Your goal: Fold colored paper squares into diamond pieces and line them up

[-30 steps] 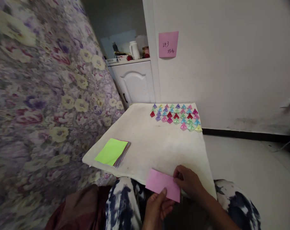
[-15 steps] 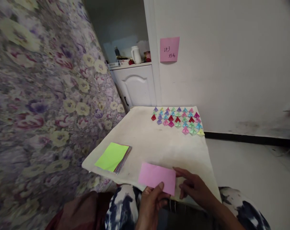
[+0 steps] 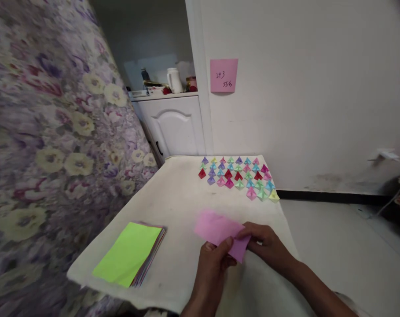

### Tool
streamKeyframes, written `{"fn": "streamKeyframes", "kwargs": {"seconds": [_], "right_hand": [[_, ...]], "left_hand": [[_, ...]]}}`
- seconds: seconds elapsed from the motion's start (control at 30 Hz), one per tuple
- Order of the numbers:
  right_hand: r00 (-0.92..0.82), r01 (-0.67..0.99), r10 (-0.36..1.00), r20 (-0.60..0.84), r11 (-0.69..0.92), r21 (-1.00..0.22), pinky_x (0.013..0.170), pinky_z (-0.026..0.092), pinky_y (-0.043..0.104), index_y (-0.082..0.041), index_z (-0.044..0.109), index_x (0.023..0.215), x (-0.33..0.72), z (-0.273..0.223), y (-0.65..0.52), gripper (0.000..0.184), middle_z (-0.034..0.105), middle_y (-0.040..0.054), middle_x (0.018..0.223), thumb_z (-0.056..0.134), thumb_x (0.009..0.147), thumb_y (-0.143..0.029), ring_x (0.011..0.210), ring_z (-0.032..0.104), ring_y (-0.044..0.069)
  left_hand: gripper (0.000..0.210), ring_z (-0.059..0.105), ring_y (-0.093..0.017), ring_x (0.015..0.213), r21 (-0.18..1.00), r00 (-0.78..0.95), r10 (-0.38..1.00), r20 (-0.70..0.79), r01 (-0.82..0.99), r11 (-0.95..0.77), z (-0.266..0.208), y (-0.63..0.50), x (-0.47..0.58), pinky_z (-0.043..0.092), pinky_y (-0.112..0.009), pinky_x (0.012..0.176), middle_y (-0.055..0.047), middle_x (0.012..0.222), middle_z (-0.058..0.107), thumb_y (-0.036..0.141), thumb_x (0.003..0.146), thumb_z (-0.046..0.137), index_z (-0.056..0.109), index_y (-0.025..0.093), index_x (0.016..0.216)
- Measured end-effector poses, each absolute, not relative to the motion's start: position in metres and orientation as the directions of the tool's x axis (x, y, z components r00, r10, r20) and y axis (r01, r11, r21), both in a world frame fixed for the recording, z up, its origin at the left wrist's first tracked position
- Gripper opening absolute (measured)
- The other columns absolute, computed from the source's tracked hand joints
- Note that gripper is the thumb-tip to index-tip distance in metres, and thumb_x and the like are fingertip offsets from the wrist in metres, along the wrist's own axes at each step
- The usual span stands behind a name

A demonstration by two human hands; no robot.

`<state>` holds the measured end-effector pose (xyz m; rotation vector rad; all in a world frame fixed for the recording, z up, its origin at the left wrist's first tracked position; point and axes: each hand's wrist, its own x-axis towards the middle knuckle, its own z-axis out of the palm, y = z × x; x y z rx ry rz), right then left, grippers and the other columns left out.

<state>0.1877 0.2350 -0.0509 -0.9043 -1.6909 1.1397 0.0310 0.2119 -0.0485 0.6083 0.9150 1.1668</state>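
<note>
A folded sheet of pink paper (image 3: pixel 216 225) is held up over the near part of the table, slightly blurred. My left hand (image 3: pixel 216 259) grips its lower edge, thumb on top and fingers beneath. At the paper's right end, my right hand (image 3: pixel 264 242) pinches the edge between thumb and fingertips. To the left lies a stack of coloured paper (image 3: pixel 129 253) with a bright green sheet on top. Toward the far right of the table, several small folded paper pieces (image 3: pixel 238 176) in many colours lie in rows.
A cream cloth covers the table (image 3: pixel 166 193). Floral curtain (image 3: pixel 71 145) hangs along the left side. Behind are a white cupboard (image 3: pixel 176 125) with a white jug (image 3: pixel 175 80) on its shelf, and a wall bearing a pink note (image 3: pixel 224 75). A socket (image 3: pixel 386 155) is at far right.
My right hand has closed on the pink paper's right end, where its fingers were spread beside it before. The paper is lifted and tilted. The camera view has shifted.
</note>
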Motion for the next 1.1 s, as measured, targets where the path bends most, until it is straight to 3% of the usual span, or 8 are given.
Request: {"fn": "streamKeyframes", "kwargs": {"seconds": [0.1,0.3,0.67,0.8,0.97,1.1], "right_hand": [[-0.277,0.041,0.928,0.248,0.27,-0.962,0.064,0.049,0.024,-0.02,0.067,0.077,0.192,-0.055,0.251,0.007,0.062,0.0009,0.076,0.061,0.076,-0.025,0.071,0.059,0.014],[-0.228,-0.095,0.973,0.036,0.014,-0.995,0.065,0.049,0.025,-0.018,0.063,0.077,0.19,-0.077,0.258,0.004,0.063,-0.0006,0.071,0.06,0.075,-0.02,0.068,0.061,0.014],[-0.06,-0.17,0.998,-0.014,-0.024,-0.985,0.056,0.043,0.024,-0.018,0.048,0.067,0.171,-0.087,0.262,0.02,0.057,-0.0021,0.06,0.062,0.076,-0.03,0.056,0.054,0.012],[0.007,-0.104,1.0,0.021,0.022,-0.994,0.056,0.043,0.024,-0.018,0.048,0.067,0.173,-0.09,0.264,0.021,0.055,-0.0023,0.061,0.061,0.077,-0.031,0.057,0.053,0.012],[0.044,-0.142,0.999,0.022,0.028,-0.99,0.056,0.043,0.024,-0.019,0.046,0.066,0.177,-0.084,0.264,0.023,0.055,-0.0007,0.065,0.061,0.077,-0.032,0.059,0.053,0.012],[0.034,-0.13,0.999,0.007,0.012,-0.992,0.057,0.044,0.024,-0.019,0.046,0.066,0.176,-0.081,0.262,0.018,0.055,-0.0013,0.064,0.059,0.077,-0.026,0.059,0.054,0.012]], "left_hand": [[0.02,0.048,-0.008,0.046,0.813,0.157,0.955,-0.251,-0.502,0.296,-0.056,0.236,0.032,0.035,-0.02,0.045,0.0,0.053,0.059,0.029,0.067,0.072,0.066,0.01,0.066],[0.022,0.049,-0.009,0.042,0.824,0.178,0.947,-0.268,-0.467,0.321,-0.085,0.252,0.033,0.034,-0.021,0.045,-0.002,0.049,0.059,0.028,0.072,0.068,0.066,0.009,0.061],[0.021,0.059,-0.015,0.054,0.674,0.194,0.896,-0.398,-0.6,0.43,-0.103,0.254,0.026,0.044,-0.025,0.054,-0.007,0.061,0.067,0.03,0.07,0.07,0.066,0.01,0.072],[0.034,0.066,-0.021,0.068,0.737,0.049,0.898,-0.438,-0.553,0.389,-0.102,0.254,0.028,0.049,-0.028,0.058,-0.009,0.079,0.07,0.035,0.063,0.075,0.059,0.014,0.084],[0.051,0.063,-0.024,0.096,0.87,-0.236,0.93,-0.283,-0.472,0.145,-0.104,0.248,0.031,0.05,-0.029,0.079,-0.007,0.106,0.065,0.037,0.053,0.08,0.053,0.022,0.093],[0.043,0.063,-0.023,0.091,0.946,-0.214,0.959,-0.187,-0.303,0.117,-0.103,0.244,0.035,0.049,-0.027,0.078,-0.005,0.095,0.067,0.033,0.048,0.082,0.06,0.021,0.083]]}}
